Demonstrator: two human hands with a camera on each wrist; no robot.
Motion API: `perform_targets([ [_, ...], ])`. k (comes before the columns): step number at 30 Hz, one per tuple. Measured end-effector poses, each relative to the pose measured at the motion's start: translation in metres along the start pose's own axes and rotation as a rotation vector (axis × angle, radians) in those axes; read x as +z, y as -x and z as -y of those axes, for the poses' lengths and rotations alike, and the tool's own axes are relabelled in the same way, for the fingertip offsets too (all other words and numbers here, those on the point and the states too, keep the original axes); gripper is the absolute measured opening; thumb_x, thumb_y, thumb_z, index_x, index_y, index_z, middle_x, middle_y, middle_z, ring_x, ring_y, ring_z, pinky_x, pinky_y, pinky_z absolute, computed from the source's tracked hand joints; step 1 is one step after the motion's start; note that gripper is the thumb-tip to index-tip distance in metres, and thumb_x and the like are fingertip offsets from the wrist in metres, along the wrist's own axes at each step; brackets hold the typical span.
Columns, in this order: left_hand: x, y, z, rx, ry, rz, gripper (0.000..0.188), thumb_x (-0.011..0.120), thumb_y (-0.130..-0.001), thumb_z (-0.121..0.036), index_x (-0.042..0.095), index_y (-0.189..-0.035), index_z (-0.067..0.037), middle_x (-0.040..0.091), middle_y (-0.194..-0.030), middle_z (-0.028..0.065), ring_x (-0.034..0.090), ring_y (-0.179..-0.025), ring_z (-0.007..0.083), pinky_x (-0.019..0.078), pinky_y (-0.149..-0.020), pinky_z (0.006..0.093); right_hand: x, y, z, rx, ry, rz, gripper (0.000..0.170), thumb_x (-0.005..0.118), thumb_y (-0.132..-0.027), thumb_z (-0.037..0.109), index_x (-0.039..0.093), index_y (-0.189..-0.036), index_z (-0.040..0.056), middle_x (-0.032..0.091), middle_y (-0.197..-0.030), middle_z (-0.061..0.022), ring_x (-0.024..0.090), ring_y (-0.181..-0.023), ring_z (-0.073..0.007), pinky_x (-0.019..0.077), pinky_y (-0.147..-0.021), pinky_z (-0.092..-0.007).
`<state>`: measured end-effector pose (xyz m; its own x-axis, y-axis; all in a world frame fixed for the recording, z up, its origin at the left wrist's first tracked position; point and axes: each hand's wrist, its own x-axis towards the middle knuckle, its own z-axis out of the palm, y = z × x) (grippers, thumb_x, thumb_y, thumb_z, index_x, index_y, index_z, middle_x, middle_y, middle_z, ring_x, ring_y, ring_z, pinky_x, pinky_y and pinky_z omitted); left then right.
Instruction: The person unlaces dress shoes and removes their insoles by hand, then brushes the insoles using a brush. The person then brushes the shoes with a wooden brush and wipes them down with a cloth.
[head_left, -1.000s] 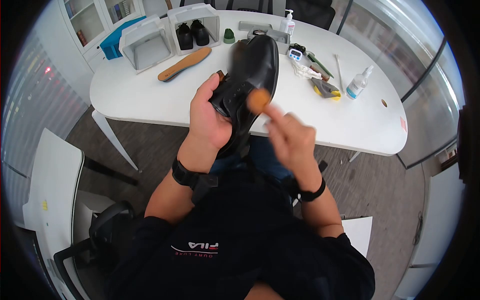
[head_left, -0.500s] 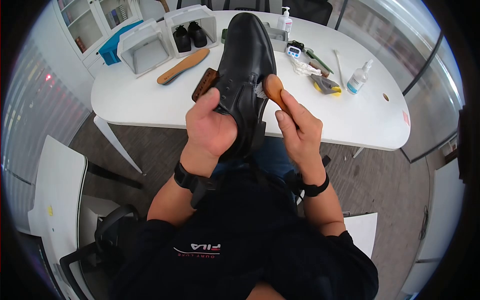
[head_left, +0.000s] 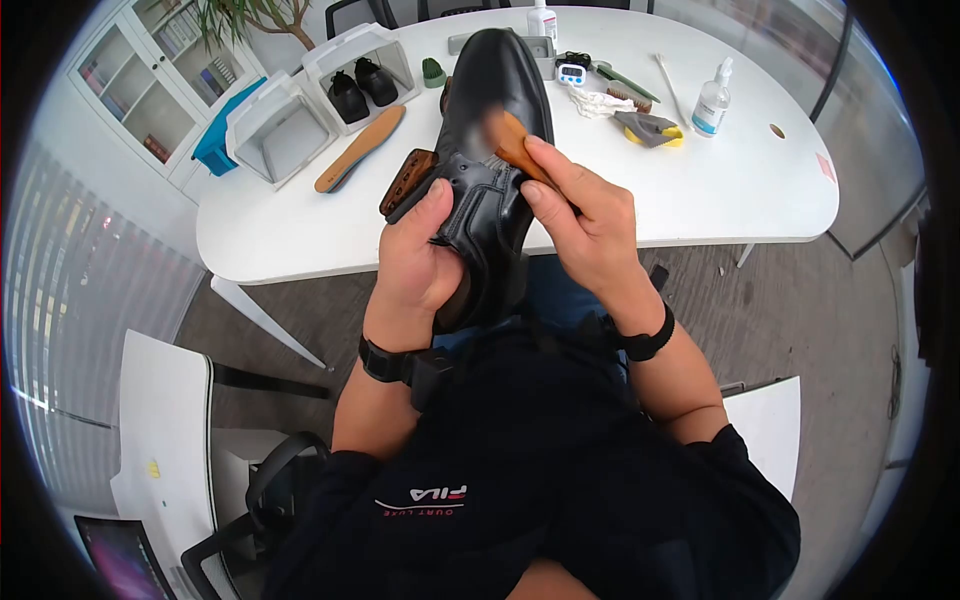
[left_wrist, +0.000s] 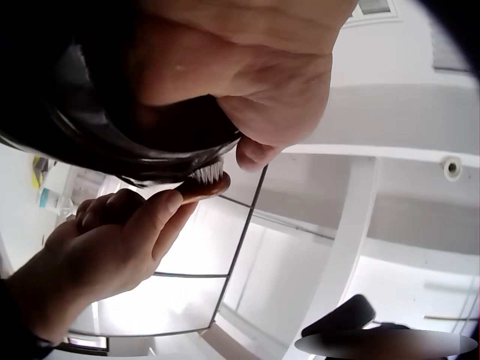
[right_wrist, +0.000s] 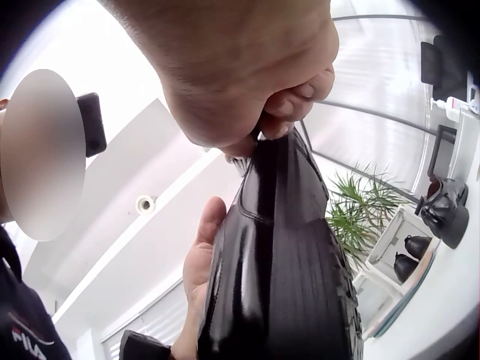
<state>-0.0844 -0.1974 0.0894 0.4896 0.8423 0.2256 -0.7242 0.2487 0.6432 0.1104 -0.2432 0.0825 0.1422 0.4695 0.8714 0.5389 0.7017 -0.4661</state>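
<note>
My left hand (head_left: 420, 262) grips a black leather dress shoe (head_left: 492, 75) near its heel opening, toe pointing away over the table. A flap with brown lining and a row of lace holes (head_left: 408, 180) folds outward beside the left thumb. Between thumb and fingers, my right hand (head_left: 592, 212) pinches a small wooden-handled brush (head_left: 518, 145). The brush head overlaps the shoe's upper just ahead of the lacing and is blurred in the head view. Pale bristles (left_wrist: 208, 172) show right at the shoe's surface in the left wrist view.
On the white table (head_left: 300, 240) lie a tan insole (head_left: 362, 150), a grey-and-yellow cloth (head_left: 650, 128), a timer (head_left: 571, 75) and a spray bottle (head_left: 712, 100). A clear-fronted box (head_left: 322, 62) with small black shoes (head_left: 374, 82) stands at the back left.
The brush has moved from the shoe's side near the lacing to the upper ahead of it. The left hand still holds the shoe, and the head view has shifted.
</note>
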Motion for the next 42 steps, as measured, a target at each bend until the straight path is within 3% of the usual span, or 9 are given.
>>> perform_targets([
  [5,0.018,-0.011,-0.004,0.071,-0.07,-0.125,0.042,0.052,-0.109,-0.023,0.056,-0.138,0.007,0.065,-0.137,0.0206,0.065,-0.124,0.034,0.0516,-0.11,0.0475,0.001,0.015,-0.004,0.0,0.056,-0.021,0.041,0.079,-0.09,0.012,0.074,-0.13,0.0091,0.068,-0.075,-0.0112,0.066,-0.061,-0.0252,0.0509,-0.056,-0.0337],
  [7,0.016,-0.021,-0.011,0.073,0.016,-0.317,0.046,0.05,-0.109,-0.03,0.058,-0.136,0.006,0.065,-0.137,0.0214,0.065,-0.124,0.036,0.05,-0.111,0.0499,-0.007,0.032,0.006,-0.019,0.184,0.224,0.043,0.08,-0.089,0.015,0.074,-0.131,0.0133,0.062,-0.07,-0.009,0.062,-0.057,-0.026,0.0499,-0.054,-0.0382],
  [11,0.008,-0.027,-0.02,0.098,0.111,-0.307,0.046,0.054,-0.104,-0.03,0.06,-0.134,0.006,0.066,-0.137,0.0216,0.064,-0.126,0.0377,0.0482,-0.113,0.0525,-0.022,0.047,0.01,-0.338,0.18,0.485,0.046,0.083,-0.085,0.022,0.074,-0.13,0.0175,0.056,-0.066,-0.0052,0.056,-0.051,-0.0239,0.0437,-0.047,-0.0372],
  [16,-0.007,-0.03,-0.012,0.064,0.162,-0.352,0.043,0.057,-0.099,-0.021,0.059,-0.132,0.007,0.065,-0.137,0.0234,0.064,-0.125,0.0398,0.0473,-0.114,0.0545,-0.015,0.036,-0.012,-0.119,0.27,0.209,0.044,0.082,-0.086,0.017,0.075,-0.13,0.016,0.056,-0.066,-0.0056,0.057,-0.051,-0.0247,0.0443,-0.047,-0.0376],
  [22,-0.013,-0.041,-0.021,0.071,0.245,-0.239,0.044,0.057,-0.097,-0.018,0.06,-0.132,0.007,0.065,-0.136,0.0247,0.064,-0.125,0.0407,0.0471,-0.114,0.0541,-0.022,0.045,0.02,-0.28,0.195,0.598,0.046,0.084,-0.083,0.019,0.075,-0.127,0.0146,0.053,-0.066,-0.0047,0.055,-0.051,-0.024,0.0426,-0.048,-0.0379],
  [26,0.0,-0.04,-0.011,0.097,0.181,-0.324,0.043,0.056,-0.097,-0.02,0.061,-0.131,0.006,0.067,-0.134,0.0228,0.065,-0.122,0.0387,0.0485,-0.112,0.052,-0.004,0.031,0.01,-0.142,0.312,0.247,0.039,0.083,-0.085,0.023,0.077,-0.123,0.0191,0.054,-0.064,-0.004,0.057,-0.05,-0.023,0.044,-0.045,-0.0378],
  [32,-0.006,-0.047,-0.024,0.193,0.267,-0.289,0.043,0.052,-0.1,-0.021,0.061,-0.133,0.005,0.065,-0.138,0.0223,0.063,-0.127,0.0396,0.0475,-0.113,0.053,-0.007,0.047,0.021,-0.295,0.211,0.519,0.049,0.085,-0.08,0.018,0.075,-0.129,0.0166,0.052,-0.067,-0.003,0.053,-0.052,-0.0225,0.0433,-0.049,-0.0368],
  [39,-0.024,-0.043,-0.022,0.078,0.34,-0.268,0.046,0.046,-0.103,-0.021,0.058,-0.137,0.008,0.062,-0.142,0.0247,0.06,-0.131,0.0421,0.0451,-0.116,0.0555,-0.013,0.025,0.005,-0.161,0.319,0.251,0.046,0.082,-0.083,0.014,0.074,-0.128,0.0111,0.053,-0.067,-0.0065,0.055,-0.052,-0.0238,0.0422,-0.049,-0.037],
  [42,-0.023,-0.046,-0.023,0.139,0.296,-0.325,0.046,0.046,-0.104,-0.022,0.058,-0.136,0.009,0.062,-0.142,0.0254,0.061,-0.13,0.0414,0.0463,-0.115,0.0543,-0.009,0.029,0.008,-0.141,0.314,0.279,0.047,0.084,-0.083,0.019,0.075,-0.13,0.0199,0.053,-0.067,-0.0035,0.056,-0.051,-0.0223,0.0441,-0.048,-0.0374],
])
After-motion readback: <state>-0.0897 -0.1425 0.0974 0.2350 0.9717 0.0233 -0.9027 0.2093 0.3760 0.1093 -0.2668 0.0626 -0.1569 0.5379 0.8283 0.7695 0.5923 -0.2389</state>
